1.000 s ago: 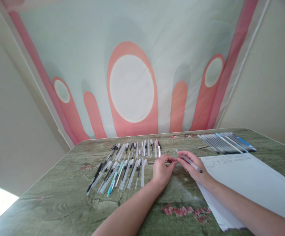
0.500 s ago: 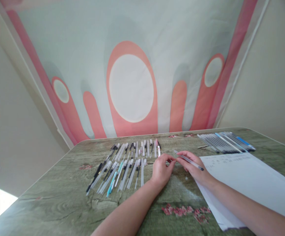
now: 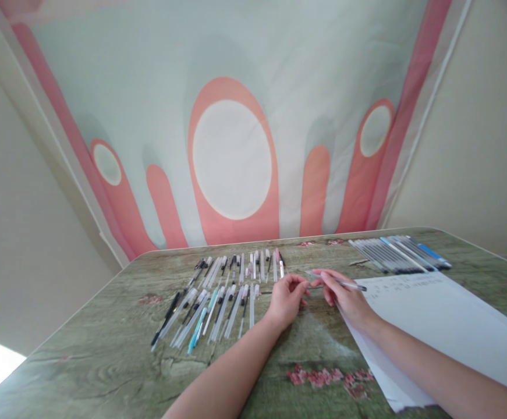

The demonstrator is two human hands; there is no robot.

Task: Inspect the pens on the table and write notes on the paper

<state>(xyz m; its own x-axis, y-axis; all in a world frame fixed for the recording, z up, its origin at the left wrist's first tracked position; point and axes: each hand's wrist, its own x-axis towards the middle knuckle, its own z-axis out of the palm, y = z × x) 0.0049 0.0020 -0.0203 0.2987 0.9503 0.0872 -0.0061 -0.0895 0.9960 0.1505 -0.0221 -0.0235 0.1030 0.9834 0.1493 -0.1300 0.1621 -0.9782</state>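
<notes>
My right hand grips a clear pen with a dark tip, held low over the table and pointing to the right. My left hand is curled just left of it, fingertips pinched near the pen's left end; what it pinches is too small to see. Left of both hands lie two rows of several pens side by side on the table.
The table has a green wood-grain cover with pink flowers. A white sheet of paper lies under my right forearm. Another row of several pens lies at the far right. A pink and pale cloth hangs behind.
The pen in my right hand has swung flatter, its dark tip lifting up and to the right. My left hand's fingers have curled in a little closer to the pen's end.
</notes>
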